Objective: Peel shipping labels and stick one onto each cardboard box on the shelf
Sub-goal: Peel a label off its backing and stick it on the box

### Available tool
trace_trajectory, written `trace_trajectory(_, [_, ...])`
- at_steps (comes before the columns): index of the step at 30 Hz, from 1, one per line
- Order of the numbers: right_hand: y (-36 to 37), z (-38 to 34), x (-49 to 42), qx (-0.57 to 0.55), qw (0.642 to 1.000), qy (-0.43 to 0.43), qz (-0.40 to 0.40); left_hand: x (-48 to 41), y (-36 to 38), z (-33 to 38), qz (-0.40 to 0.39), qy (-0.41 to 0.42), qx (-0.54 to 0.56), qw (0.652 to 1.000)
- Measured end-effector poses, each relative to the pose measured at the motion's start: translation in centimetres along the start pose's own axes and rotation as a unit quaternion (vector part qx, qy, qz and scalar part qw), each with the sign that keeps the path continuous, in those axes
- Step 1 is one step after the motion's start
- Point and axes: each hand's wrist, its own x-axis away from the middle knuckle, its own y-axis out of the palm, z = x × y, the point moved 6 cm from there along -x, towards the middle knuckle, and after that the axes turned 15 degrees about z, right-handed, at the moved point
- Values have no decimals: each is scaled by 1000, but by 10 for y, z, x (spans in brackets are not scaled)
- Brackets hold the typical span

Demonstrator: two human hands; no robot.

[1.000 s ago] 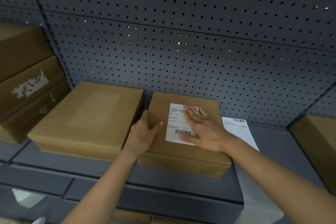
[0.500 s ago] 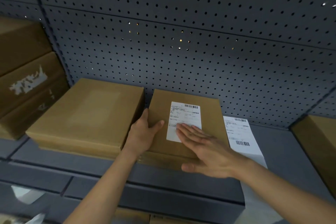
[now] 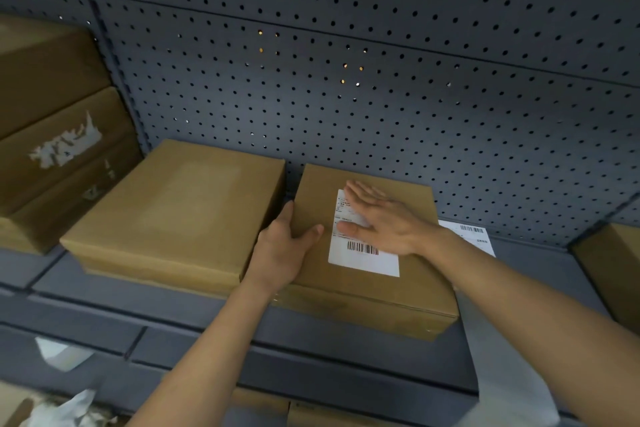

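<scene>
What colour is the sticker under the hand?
White with black print and a barcode, the label shows in the head view.

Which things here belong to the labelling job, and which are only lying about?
Job: middle box, gripped by the left hand; its label, pressed by the right hand; unlabelled box on its left; label strip on its right.
Lying about: paper scraps at lower left; stacked boxes, one with a torn label.

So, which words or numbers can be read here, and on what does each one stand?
No text is readable.
Label on the box: barcode and small print, too blurred.
Label sheet beside it: barcode, print too small.
Torn label at far left: no letters legible.
</scene>
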Motion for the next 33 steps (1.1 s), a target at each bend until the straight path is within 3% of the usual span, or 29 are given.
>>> trace_trajectory(5, [1, -9, 10, -2, 1000, -1, 8, 1, 0, 2, 2, 2, -2, 1000])
trace_trajectory(12, [1, -76, 77, -3, 994, -106, -6, -2, -1, -6, 20, -11, 8, 1000])
trace_trajectory(18, [-1, -89, 90, -4, 991, -131, -17, -4, 1, -8, 17, -10, 18, 1000])
trace_trajectory(33, [2, -15, -24, 11, 1000, -21, -8, -2, -1, -9, 14, -24, 36, 999])
